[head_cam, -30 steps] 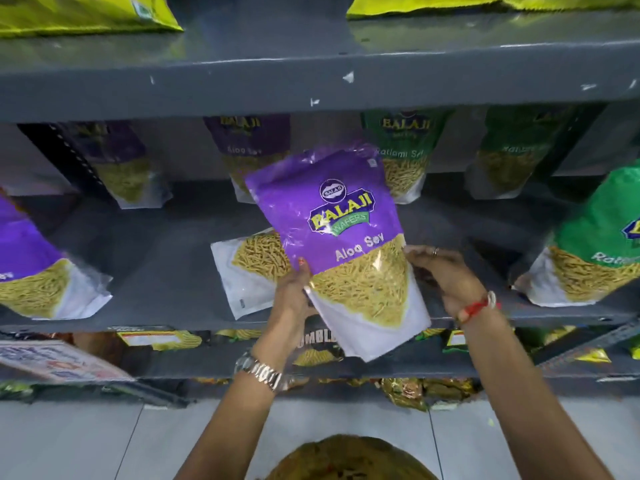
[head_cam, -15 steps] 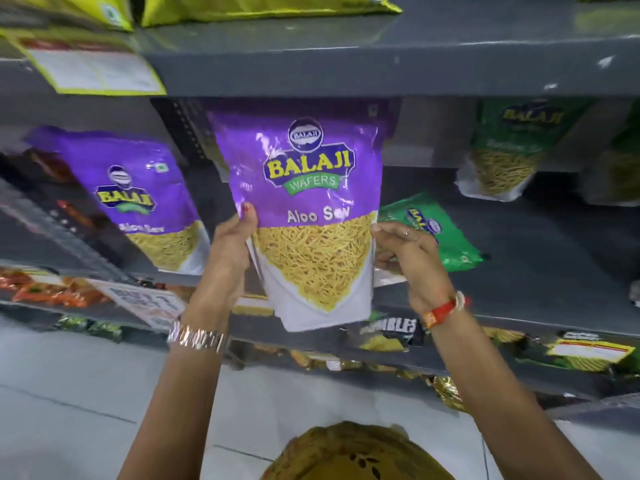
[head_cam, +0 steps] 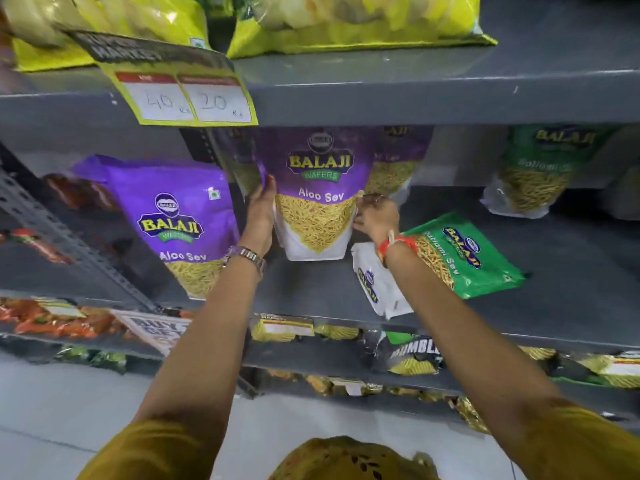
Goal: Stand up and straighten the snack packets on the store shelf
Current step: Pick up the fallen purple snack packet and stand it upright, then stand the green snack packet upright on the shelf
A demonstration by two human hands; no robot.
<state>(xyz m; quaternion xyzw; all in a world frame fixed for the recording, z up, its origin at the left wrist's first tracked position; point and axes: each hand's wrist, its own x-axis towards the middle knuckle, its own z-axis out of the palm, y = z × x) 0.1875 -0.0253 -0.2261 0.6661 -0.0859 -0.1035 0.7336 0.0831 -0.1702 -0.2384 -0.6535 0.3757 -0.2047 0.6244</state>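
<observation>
A purple Aloo Sev packet [head_cam: 317,188] stands upright deep on the grey shelf [head_cam: 311,296], its base on the shelf floor. My left hand [head_cam: 260,216] grips its left edge and my right hand [head_cam: 375,216] grips its right edge. Behind it stands another purple packet [head_cam: 398,161], partly hidden. A second purple Aloo Sev packet [head_cam: 173,216] stands upright at the left, near the shelf's front. A green Ratlami Sev packet [head_cam: 453,258] lies flat on the shelf under my right wrist. Another green packet [head_cam: 540,171] leans at the back right.
Yellow packets [head_cam: 346,26] lie on the shelf above, whose edge carries a price tag [head_cam: 187,98]. A slotted metal upright [head_cam: 69,233] runs diagonally at the left. Orange packets [head_cam: 52,320] and more snacks fill the lower shelves. Bare shelf floor lies right of the green flat packet.
Both hands have pushed the purple Aloo Sev packet away from me, back onto the shelf, where it now stands upright. The view has shifted closer and slightly up.
</observation>
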